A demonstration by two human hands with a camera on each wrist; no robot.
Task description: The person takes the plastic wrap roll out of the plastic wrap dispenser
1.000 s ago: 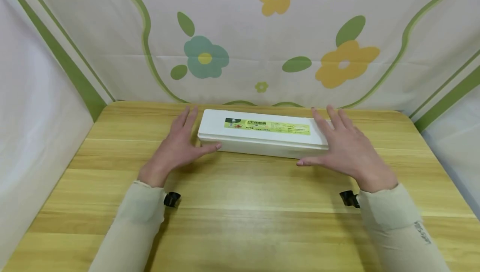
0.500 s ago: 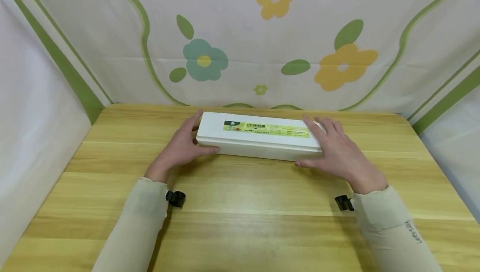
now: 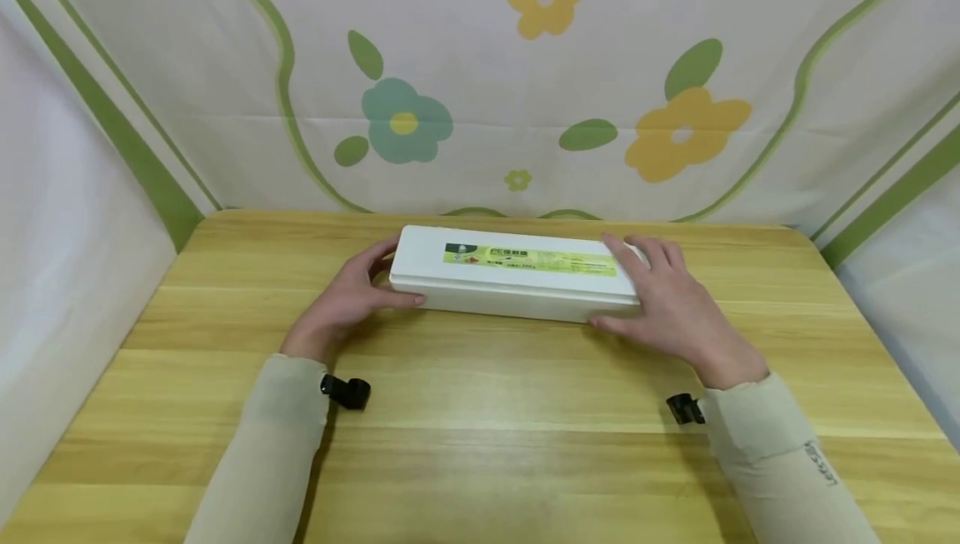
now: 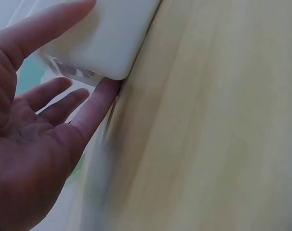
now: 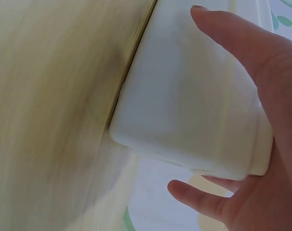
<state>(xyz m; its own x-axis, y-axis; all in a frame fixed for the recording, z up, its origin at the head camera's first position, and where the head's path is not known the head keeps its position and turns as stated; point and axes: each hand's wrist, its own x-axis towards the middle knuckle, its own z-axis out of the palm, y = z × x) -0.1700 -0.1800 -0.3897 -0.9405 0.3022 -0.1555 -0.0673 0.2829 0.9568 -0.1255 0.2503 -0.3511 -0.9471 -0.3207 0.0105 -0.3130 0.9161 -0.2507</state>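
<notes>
A long white plastic cling film box [image 3: 480, 302] lies on the wooden table, its lid bearing a yellow-green label [image 3: 528, 259] with printed characters. At its left end, my left hand [image 3: 348, 302] holds it with the thumb along the front face and fingers round the end. In the left wrist view, a finger of this hand [image 4: 35, 144] touches the lower corner of the box [image 4: 102, 43]. My right hand [image 3: 675, 311] grips the right end, thumb in front and fingers over the lid's edge towards the back. The right wrist view shows the thumb [image 5: 232, 33] across the box's front face [image 5: 184, 96].
A light wooden table [image 3: 480, 444] spreads beneath both arms. Close behind the box, a white curtain [image 3: 480, 69] with printed flowers hangs at the table's back edge. White cloth [image 3: 67, 194] borders the sides. Small black devices [image 3: 348, 392] sit at both wrists.
Both hands had spread fingers a second ago. The right hand has moved left and closed round the box's end, while the left fingers have curled in at the other end.
</notes>
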